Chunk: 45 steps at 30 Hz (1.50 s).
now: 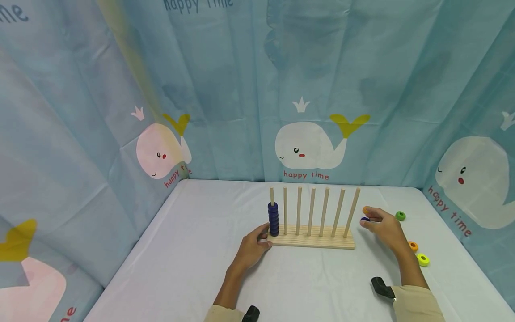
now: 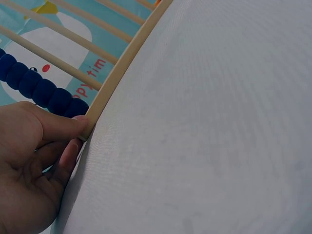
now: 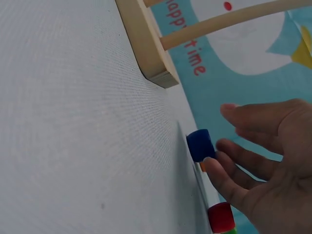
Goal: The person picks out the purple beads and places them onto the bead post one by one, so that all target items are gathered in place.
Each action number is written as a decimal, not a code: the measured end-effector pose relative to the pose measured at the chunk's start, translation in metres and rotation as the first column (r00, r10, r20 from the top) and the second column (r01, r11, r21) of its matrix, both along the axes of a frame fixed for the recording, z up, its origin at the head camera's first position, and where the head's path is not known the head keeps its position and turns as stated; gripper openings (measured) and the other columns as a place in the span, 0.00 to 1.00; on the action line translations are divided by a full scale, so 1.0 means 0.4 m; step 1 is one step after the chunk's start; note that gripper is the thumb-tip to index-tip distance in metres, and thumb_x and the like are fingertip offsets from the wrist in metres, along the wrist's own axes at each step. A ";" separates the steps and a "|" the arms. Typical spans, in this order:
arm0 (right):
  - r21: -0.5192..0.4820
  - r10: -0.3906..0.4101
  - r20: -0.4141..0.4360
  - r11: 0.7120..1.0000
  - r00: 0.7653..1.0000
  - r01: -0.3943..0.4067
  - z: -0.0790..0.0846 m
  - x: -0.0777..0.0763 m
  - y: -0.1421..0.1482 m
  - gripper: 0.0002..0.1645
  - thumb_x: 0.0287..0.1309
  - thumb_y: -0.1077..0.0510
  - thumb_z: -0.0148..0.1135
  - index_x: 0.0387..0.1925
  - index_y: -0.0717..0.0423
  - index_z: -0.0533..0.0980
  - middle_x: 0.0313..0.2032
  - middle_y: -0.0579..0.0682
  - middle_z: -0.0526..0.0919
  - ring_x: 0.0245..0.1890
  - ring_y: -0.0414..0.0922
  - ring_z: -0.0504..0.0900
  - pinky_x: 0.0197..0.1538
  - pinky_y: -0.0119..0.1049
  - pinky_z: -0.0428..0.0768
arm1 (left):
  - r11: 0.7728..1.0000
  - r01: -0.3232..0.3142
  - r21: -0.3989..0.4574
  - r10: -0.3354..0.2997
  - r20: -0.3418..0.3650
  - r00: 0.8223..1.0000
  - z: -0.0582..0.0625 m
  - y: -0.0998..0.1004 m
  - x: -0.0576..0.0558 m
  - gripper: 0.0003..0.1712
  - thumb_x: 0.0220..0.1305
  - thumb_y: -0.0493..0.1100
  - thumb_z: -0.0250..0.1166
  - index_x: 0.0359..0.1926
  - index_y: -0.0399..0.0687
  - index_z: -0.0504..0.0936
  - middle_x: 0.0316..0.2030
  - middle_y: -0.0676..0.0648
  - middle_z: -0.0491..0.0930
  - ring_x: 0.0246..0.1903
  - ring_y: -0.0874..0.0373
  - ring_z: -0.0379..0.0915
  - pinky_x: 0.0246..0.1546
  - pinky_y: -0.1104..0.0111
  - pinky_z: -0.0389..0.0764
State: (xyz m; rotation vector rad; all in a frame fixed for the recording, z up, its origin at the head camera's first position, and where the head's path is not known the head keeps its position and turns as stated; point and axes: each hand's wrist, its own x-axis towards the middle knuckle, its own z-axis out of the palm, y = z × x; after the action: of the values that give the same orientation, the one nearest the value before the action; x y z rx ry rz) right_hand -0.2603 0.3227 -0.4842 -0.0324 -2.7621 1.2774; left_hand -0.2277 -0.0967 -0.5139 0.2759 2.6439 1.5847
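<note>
A wooden peg stand (image 1: pixel 314 241) with several upright pegs sits on the table, a stack of dark blue beads (image 1: pixel 273 219) on its leftmost peg. My left hand (image 1: pixel 250 250) grips the stand's left end, thumb and fingers at the base's edge. Beyond the right end, my right hand (image 1: pixel 384 227) reaches over a loose blue bead (image 3: pixel 200 145) with thumb and fingers spread. One fingertip is right at that bead in the right wrist view. An orange bead (image 1: pixel 365 209) lies by the fingertips, and a red bead (image 3: pixel 222 217) is beneath the hand.
Right of the right hand lie a green bead (image 1: pixel 400 216), another orange bead (image 1: pixel 413 246) and a yellow bead (image 1: pixel 423 260). A white cloth (image 1: pixel 314 286) covers the table. Blue whale-print curtains (image 1: pixel 233 147) hang along its back and sides.
</note>
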 end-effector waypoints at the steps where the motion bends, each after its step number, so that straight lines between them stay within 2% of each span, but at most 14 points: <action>1: -0.002 0.007 0.008 1.000 1.000 -0.007 0.000 -0.001 0.000 0.38 0.61 0.49 0.65 0.67 0.60 0.66 0.61 0.66 0.72 0.60 0.63 0.70 0.53 0.57 0.74 | 1.000 -0.002 -0.004 0.002 -0.001 1.000 0.000 0.000 0.000 0.33 0.64 0.41 0.65 0.70 0.53 0.68 0.56 0.48 0.77 0.48 0.58 0.75 0.48 0.61 0.75; 6: 0.028 0.038 0.062 0.999 0.997 -0.040 0.003 0.000 -0.002 0.38 0.60 0.50 0.66 0.67 0.61 0.66 0.61 0.69 0.70 0.62 0.66 0.67 0.56 0.62 0.69 | 1.000 -0.006 -0.012 0.006 -0.002 1.000 0.001 0.001 -0.001 0.34 0.64 0.40 0.65 0.70 0.53 0.68 0.55 0.48 0.78 0.48 0.58 0.75 0.48 0.61 0.75; 10: 0.058 0.053 0.074 0.997 0.996 -0.057 -0.003 0.001 -0.002 0.35 0.59 0.54 0.67 0.65 0.62 0.68 0.60 0.69 0.71 0.61 0.67 0.67 0.58 0.66 0.64 | 1.000 -0.009 -0.007 0.009 0.010 1.000 0.001 0.001 0.000 0.34 0.64 0.41 0.65 0.70 0.54 0.67 0.55 0.48 0.78 0.48 0.59 0.75 0.48 0.62 0.75; 15: 0.079 0.067 0.066 0.994 0.996 -0.072 -0.013 0.000 -0.004 0.31 0.57 0.60 0.68 0.62 0.62 0.72 0.58 0.69 0.73 0.59 0.66 0.70 0.58 0.65 0.66 | 1.000 -0.005 0.000 0.005 -0.006 1.000 -0.001 -0.001 0.000 0.34 0.63 0.40 0.65 0.69 0.52 0.68 0.54 0.47 0.78 0.48 0.57 0.75 0.48 0.60 0.75; 21: 0.102 0.064 0.069 0.992 0.996 -0.071 -0.016 0.000 -0.007 0.30 0.57 0.60 0.68 0.60 0.62 0.73 0.57 0.68 0.75 0.57 0.65 0.72 0.57 0.64 0.68 | 1.000 0.002 0.005 -0.002 -0.023 1.000 -0.003 -0.001 -0.004 0.34 0.63 0.40 0.65 0.69 0.50 0.68 0.54 0.45 0.78 0.48 0.55 0.76 0.48 0.58 0.75; 27: 0.099 0.048 0.053 0.994 0.997 -0.053 -0.006 0.004 -0.004 0.31 0.59 0.54 0.68 0.62 0.61 0.73 0.59 0.67 0.73 0.56 0.65 0.73 0.52 0.59 0.74 | 1.000 -0.001 -0.001 0.001 -0.006 1.000 -0.001 0.001 0.001 0.33 0.65 0.41 0.64 0.70 0.51 0.67 0.54 0.45 0.78 0.49 0.56 0.76 0.49 0.59 0.76; 30: 0.095 0.038 0.044 0.995 0.998 -0.042 0.001 0.005 -0.002 0.32 0.60 0.51 0.67 0.62 0.61 0.72 0.60 0.66 0.72 0.56 0.64 0.73 0.47 0.53 0.78 | 1.000 -0.002 -0.002 0.002 -0.004 1.000 -0.002 0.000 0.002 0.33 0.65 0.41 0.64 0.70 0.52 0.67 0.53 0.45 0.78 0.49 0.56 0.76 0.49 0.60 0.76; 34: 0.081 0.027 0.025 0.996 0.999 -0.028 0.014 0.010 -0.002 0.32 0.60 0.52 0.66 0.62 0.63 0.72 0.59 0.68 0.73 0.52 0.63 0.76 0.42 0.47 0.81 | 1.000 -0.002 0.000 0.002 -0.006 1.000 -0.003 0.001 0.002 0.33 0.64 0.41 0.65 0.70 0.52 0.67 0.53 0.45 0.79 0.48 0.56 0.76 0.48 0.60 0.77; 38: 0.074 0.013 -0.024 0.997 1.000 -0.011 0.036 0.019 -0.006 0.29 0.61 0.54 0.65 0.61 0.62 0.73 0.57 0.66 0.75 0.51 0.62 0.78 0.46 0.52 0.79 | 1.000 -0.007 -0.003 0.007 0.001 1.000 0.000 0.001 0.002 0.33 0.64 0.41 0.64 0.70 0.52 0.67 0.53 0.46 0.79 0.49 0.56 0.76 0.49 0.60 0.76; 41: 0.079 -0.003 -0.051 0.997 0.999 0.007 0.052 0.024 -0.008 0.29 0.63 0.53 0.64 0.62 0.61 0.73 0.58 0.65 0.75 0.52 0.63 0.77 0.50 0.58 0.75 | 1.000 -0.006 -0.004 0.006 -0.005 1.000 0.000 0.001 0.001 0.33 0.64 0.41 0.64 0.70 0.52 0.67 0.53 0.46 0.78 0.50 0.56 0.76 0.49 0.61 0.76; 45: 0.057 -0.015 -0.056 0.998 0.998 0.018 0.071 0.033 -0.010 0.30 0.65 0.49 0.61 0.63 0.61 0.72 0.58 0.66 0.75 0.54 0.64 0.75 0.53 0.60 0.73 | 1.000 -0.003 -0.007 0.003 -0.013 1.000 -0.001 0.001 0.000 0.34 0.64 0.40 0.65 0.70 0.51 0.67 0.55 0.46 0.78 0.50 0.56 0.75 0.49 0.61 0.76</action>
State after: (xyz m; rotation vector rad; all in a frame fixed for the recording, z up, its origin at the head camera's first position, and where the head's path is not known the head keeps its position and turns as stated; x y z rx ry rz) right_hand -0.2472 0.3188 -0.4558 -0.0155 -2.7439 1.1756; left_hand -0.2278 -0.0962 -0.5143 0.2831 2.6598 1.5796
